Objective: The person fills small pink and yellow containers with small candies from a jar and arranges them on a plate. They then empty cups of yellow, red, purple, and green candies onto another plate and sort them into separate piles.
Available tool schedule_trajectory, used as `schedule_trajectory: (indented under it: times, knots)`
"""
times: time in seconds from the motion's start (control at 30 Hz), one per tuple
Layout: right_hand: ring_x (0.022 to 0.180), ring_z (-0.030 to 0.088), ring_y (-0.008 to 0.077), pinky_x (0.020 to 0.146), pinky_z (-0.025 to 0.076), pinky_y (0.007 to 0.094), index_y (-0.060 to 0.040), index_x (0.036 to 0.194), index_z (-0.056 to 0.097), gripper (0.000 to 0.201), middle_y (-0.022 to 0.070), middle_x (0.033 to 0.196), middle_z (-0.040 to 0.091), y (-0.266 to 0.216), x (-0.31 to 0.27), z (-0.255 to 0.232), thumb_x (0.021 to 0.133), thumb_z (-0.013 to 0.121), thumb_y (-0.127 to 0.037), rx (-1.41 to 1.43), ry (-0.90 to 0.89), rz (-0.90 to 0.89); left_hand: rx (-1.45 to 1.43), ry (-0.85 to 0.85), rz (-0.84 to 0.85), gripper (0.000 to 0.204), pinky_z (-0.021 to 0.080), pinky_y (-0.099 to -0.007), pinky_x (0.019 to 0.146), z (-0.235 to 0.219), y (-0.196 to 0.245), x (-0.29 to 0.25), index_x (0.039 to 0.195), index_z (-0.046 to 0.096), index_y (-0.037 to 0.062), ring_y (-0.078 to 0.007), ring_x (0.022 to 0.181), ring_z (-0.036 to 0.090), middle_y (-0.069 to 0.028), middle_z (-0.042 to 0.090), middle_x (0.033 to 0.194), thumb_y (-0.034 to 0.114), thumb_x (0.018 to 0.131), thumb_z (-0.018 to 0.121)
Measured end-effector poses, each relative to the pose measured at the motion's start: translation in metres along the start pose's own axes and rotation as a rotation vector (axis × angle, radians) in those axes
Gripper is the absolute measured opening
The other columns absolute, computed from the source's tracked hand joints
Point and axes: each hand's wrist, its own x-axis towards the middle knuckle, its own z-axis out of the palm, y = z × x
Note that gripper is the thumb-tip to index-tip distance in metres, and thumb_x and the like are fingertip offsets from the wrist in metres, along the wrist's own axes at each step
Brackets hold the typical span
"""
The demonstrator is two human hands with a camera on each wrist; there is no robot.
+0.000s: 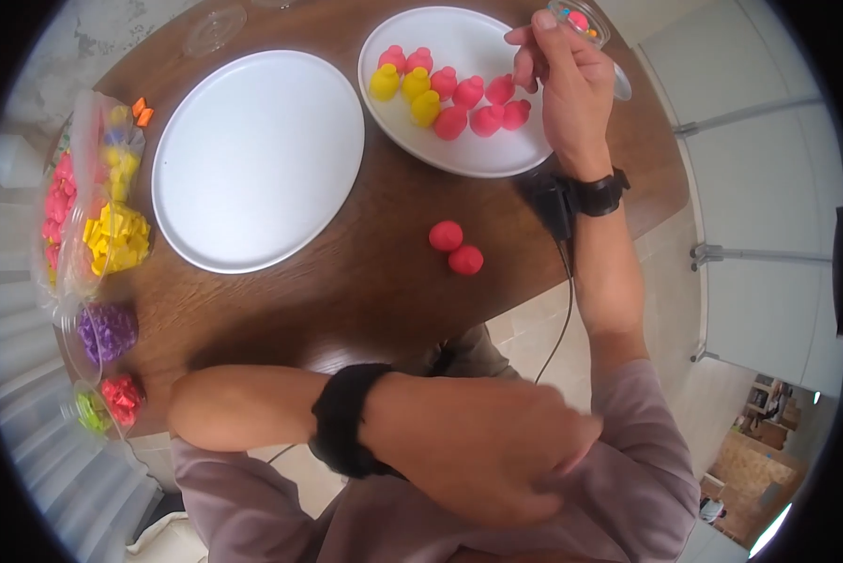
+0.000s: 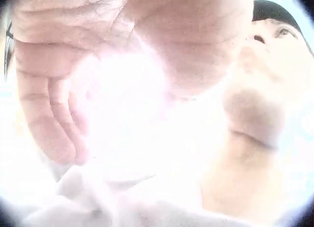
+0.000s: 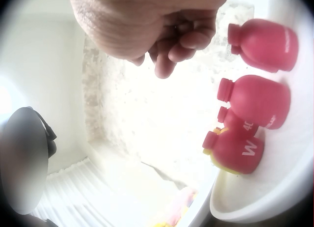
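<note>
My right hand (image 1: 576, 94) is raised over the right edge of a white oval plate (image 1: 506, 169). Its thumb overlaps a small clear cup (image 1: 590, 33) with colourful bits in it; I cannot tell whether the hand holds that cup. In the right wrist view, the fingertips (image 3: 167, 67) curl inward, and no held thing shows. On the plate stand several small round pink bottles (image 1: 450, 123) and yellow bottles (image 1: 384, 83) with caps. Close to my chest is my left hand (image 1: 487, 441); its palm (image 2: 186, 40) and loosely bent fingers hold nothing visible.
Two pink rounded pieces (image 1: 446, 235) lie near the table's front edge. An oval white plate (image 1: 252, 159) sits at left. Clear containers at the far left hold yellow pieces (image 1: 116, 239), purple ones (image 1: 107, 330) and red ones (image 1: 121, 399). A cable (image 1: 568, 291) hangs by the right forearm.
</note>
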Motion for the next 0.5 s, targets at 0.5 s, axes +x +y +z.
schedule_trajectory:
  times: [0.5]
  knots:
    - [0.045, 0.055, 0.0074, 0.042, 0.037, 0.0205, -0.0026, 0.084, 0.069, 0.038, 0.0009, 0.056, 0.059, -0.009, -0.002, 0.004, 0.106, 0.058, -0.031, 0.048, 0.034, 0.102, -0.177, -0.275, 0.111, 0.022, 0.049, -0.0448, 0.062, 0.008, 0.015, -0.011, 0.087, 0.057, -0.0059, -0.0411, 0.067, 0.062, -0.0233, 0.059, 0.064, 0.015, 0.093, 0.055]
